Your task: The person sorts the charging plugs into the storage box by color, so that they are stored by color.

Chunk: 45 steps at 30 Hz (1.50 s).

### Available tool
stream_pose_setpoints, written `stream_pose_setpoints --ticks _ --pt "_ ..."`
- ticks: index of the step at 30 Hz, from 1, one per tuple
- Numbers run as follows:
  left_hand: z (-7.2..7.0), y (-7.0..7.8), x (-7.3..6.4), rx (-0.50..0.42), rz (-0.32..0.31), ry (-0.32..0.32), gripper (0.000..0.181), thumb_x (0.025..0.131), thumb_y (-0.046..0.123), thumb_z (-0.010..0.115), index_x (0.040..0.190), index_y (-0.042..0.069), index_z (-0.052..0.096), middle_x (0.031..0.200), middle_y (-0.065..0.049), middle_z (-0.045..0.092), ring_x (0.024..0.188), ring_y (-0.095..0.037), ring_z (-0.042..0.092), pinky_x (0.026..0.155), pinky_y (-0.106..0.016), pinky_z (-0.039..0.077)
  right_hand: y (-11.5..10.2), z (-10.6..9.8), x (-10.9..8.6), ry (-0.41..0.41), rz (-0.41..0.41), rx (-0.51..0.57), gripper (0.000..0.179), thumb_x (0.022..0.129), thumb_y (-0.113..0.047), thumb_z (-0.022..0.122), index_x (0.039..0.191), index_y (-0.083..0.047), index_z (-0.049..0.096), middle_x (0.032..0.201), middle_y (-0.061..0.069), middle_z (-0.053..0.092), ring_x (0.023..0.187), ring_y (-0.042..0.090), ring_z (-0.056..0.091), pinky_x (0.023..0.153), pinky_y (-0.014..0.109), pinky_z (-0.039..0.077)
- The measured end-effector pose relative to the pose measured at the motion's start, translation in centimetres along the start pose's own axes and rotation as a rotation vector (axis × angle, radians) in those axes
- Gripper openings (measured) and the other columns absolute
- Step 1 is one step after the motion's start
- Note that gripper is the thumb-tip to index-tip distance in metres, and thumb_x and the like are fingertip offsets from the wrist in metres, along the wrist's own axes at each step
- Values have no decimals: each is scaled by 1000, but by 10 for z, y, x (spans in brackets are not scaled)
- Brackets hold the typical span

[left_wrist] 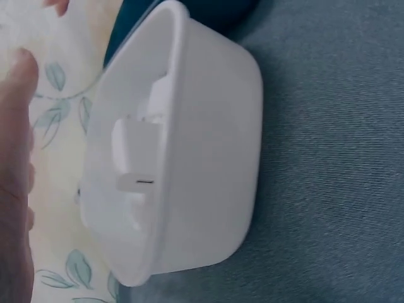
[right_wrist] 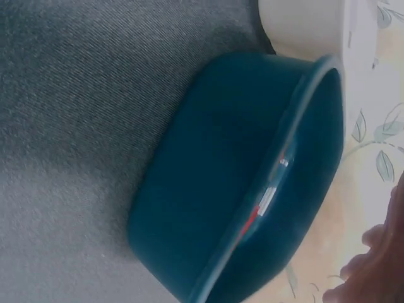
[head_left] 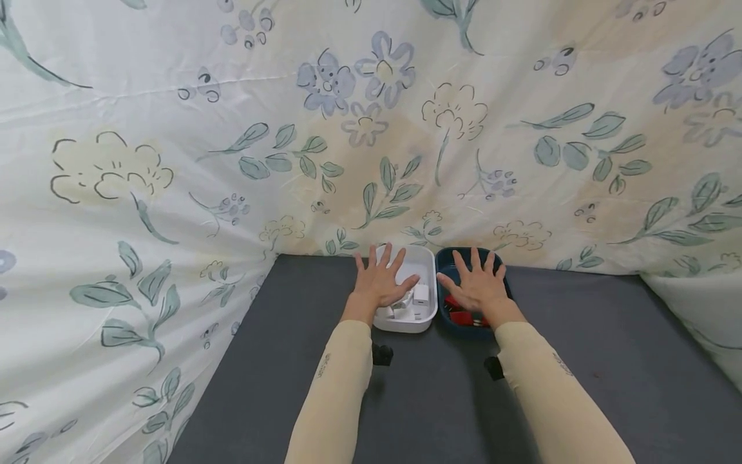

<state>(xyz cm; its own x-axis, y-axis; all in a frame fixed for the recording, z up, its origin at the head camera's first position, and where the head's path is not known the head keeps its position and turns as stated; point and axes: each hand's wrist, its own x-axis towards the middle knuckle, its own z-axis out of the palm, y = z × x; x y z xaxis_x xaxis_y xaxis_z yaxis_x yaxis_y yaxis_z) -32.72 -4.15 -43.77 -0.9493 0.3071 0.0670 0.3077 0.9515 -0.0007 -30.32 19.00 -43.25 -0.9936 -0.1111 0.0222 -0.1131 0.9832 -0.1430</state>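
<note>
My left hand (head_left: 377, 283), fingers straight and spread, hovers over the left part of a white plastic bin (head_left: 404, 327). White charger blocks (left_wrist: 136, 151) lie inside it, partly hidden by the hand in the head view. Over the dark blue bin (head_left: 464, 332) my right hand (head_left: 480, 289) is spread the same way, palm down and holding nothing. Several red items (head_left: 461, 318) with silvery metal ends lie in the blue bin, partly covered by that hand. The two bins stand side by side, long sides adjoining.
Both bins stand on a dark grey tabletop (head_left: 278, 386), near its back edge. Floral cloth (head_left: 371, 161) hangs behind the table and along its left side. At the right edge is a pale padded surface (head_left: 695, 303). A small black piece (head_left: 382, 354) shows at the left wrist.
</note>
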Motion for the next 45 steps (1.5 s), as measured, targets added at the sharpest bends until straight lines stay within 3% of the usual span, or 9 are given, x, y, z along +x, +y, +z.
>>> stream_pose_setpoints --ticks 5,11,24,32,38,45 --pt "-9 -1 0 -21 21 -36 82 78 82 5 147 39 1 157 0 5 142 -36 0 109 -65 5 2 -7 0 -21 0 12 91 81 -79 14 150 -20 5 153 24 -3 134 56 -2 101 74 0" --pt "-13 1 -2 -29 36 -4 83 78 82 6 148 36 3 157 -2 6 142 -36 2 109 -65 7 3 -10 -1 -38 1 12 92 81 -80 14 150 -19 5 153 25 -3 133 57 -5 100 75 -3" --pt "-11 -1 1 -26 20 17 81 79 81 9 147 38 -2 157 0 -1 143 -34 -2 109 -65 3 1 -8 -1 -26 0 6 93 80 -80 15 150 -20 4 152 24 -7 133 57 -3 99 76 -2" --pt "-11 -1 -3 -19 29 23 82 80 80 10 147 35 1 157 -2 1 142 -36 4 110 -65 4 -2 -6 -2 -25 -9 2 92 80 -80 16 150 -21 4 153 23 -7 133 56 -4 101 74 2" --pt "-8 3 0 -51 21 10 82 79 81 7 146 37 -5 157 -1 -5 142 -34 -4 109 -65 0 3 -6 -4 -8 13 24 92 81 -79 19 150 -19 8 153 24 -3 134 55 -4 102 74 3" --pt "-4 5 5 -104 19 33 79 81 79 8 146 38 -7 157 -1 -6 142 -35 -2 109 -66 0 13 -4 -6 37 36 39 89 84 -75 20 150 -17 5 152 26 -1 133 56 -4 100 75 3"
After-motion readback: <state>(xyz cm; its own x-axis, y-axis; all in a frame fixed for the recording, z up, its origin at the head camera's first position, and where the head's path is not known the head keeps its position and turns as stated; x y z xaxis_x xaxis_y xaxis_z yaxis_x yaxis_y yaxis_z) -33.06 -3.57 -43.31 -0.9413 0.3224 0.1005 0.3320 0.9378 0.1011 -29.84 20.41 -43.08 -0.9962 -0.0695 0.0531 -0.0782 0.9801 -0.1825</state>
